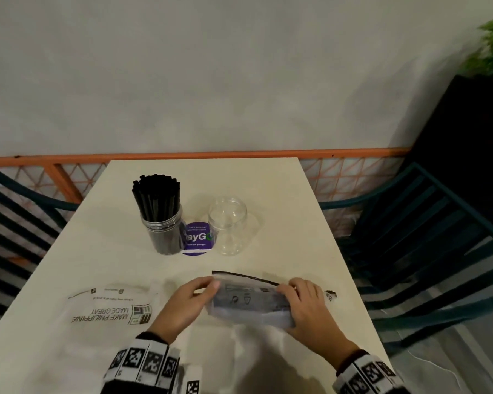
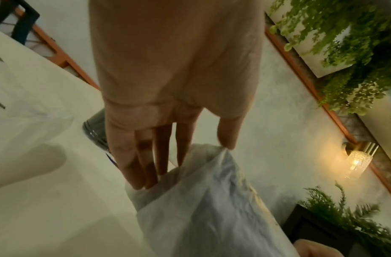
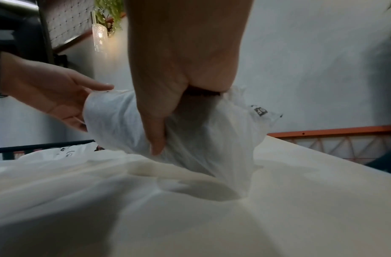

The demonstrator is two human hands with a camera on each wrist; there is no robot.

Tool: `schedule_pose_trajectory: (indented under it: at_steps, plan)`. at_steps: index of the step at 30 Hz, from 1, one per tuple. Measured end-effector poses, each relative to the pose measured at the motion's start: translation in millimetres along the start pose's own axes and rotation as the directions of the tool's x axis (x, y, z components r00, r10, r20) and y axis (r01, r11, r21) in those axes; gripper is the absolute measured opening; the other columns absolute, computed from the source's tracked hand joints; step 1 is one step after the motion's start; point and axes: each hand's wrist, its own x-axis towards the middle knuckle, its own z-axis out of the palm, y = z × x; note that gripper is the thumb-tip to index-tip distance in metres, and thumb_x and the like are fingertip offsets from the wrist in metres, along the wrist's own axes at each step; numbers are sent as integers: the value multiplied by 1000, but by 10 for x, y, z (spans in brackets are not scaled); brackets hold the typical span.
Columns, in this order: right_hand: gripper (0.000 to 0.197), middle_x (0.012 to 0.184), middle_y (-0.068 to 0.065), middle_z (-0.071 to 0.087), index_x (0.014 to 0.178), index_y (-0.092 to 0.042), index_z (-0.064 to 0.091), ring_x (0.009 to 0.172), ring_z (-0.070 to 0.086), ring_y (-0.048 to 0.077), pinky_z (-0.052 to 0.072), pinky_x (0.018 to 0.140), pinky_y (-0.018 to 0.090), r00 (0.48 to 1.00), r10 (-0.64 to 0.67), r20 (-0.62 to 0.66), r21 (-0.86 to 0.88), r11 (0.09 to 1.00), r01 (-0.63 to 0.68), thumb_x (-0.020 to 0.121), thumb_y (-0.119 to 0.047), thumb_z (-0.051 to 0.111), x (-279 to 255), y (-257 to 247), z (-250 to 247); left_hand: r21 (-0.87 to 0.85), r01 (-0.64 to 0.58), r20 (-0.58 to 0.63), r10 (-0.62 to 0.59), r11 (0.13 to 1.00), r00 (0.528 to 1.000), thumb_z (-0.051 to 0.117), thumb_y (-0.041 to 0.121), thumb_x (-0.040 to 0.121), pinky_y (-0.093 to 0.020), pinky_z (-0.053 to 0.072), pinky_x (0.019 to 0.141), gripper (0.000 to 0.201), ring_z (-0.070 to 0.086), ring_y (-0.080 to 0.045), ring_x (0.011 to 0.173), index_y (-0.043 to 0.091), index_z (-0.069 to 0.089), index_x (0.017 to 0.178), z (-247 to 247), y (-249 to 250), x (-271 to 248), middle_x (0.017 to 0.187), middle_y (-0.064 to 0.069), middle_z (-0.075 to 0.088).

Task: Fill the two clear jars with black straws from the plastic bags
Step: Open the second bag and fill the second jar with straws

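Opening straw bag [image 1: 248, 305]: right hand [image 1: 308, 305] wrapped round it, left hand [image 1: 188, 302] pinching its mouth; next, tip contents upright into the 1 empty jar [image 1: 227, 226] beside full jar [image 1: 162, 228].

Dim, grainy frames — warm wall lamp [image 2: 358, 163] glows; wrist views blurred, edges bent.

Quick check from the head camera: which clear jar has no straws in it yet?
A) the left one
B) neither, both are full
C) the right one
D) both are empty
C: the right jar is see-through and bare inside, while the left jar is packed with black straws.
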Motion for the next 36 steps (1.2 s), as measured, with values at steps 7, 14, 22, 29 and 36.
schedule_pose_trajectory:
  at_steps: [7,14,22,29,36]
  plan:
    - [104,104,-2,39,146,-24,15,92,38,13,51,75,29,993,-62,99,-39,997,66,64,-53,72,-10,44,49,151,-31,-85,44,988,995,56,31,88,-20,44,79,7,55,-7,91,35,62,89,58,-31,-44,99,1,60]
    - [80,124,-12,37,129,-40,44,124,29,14,8,109,37,976,35,213,143,987,-67,70,-85,12,85,277,-172,115,-18,-266,48,993,963,61,20,85,-26,45,76,16,61,-22,83,30,64,74,111,-132,-102,92,-6,66]
    - [9,90,-16,64,79,-39,59,90,57,10,42,83,27,892,311,327,375,824,-425,86,-44,54,143,862,-366,-60,-119,-408,85,991,909,60,15,86,-27,48,74,13,66,-20,80,26,64,79,85,27,-83,93,-11,67]
    - [21,75,-4,71,84,-22,69,76,62,14,50,71,23,870,455,190,785,462,-413,87,-4,59,150,712,-604,453,-101,-497,345,886,796,66,1,78,-39,49,81,28,60,-29,88,13,66,103,22,212,-33,100,-11,58]
    - [16,79,-3,71,69,-23,73,73,65,9,51,64,16,873,487,-6,849,464,-252,71,-8,77,308,338,-957,519,-492,-159,645,699,748,47,44,79,-23,23,87,24,49,5,93,35,66,92,737,909,-131,92,21,63]
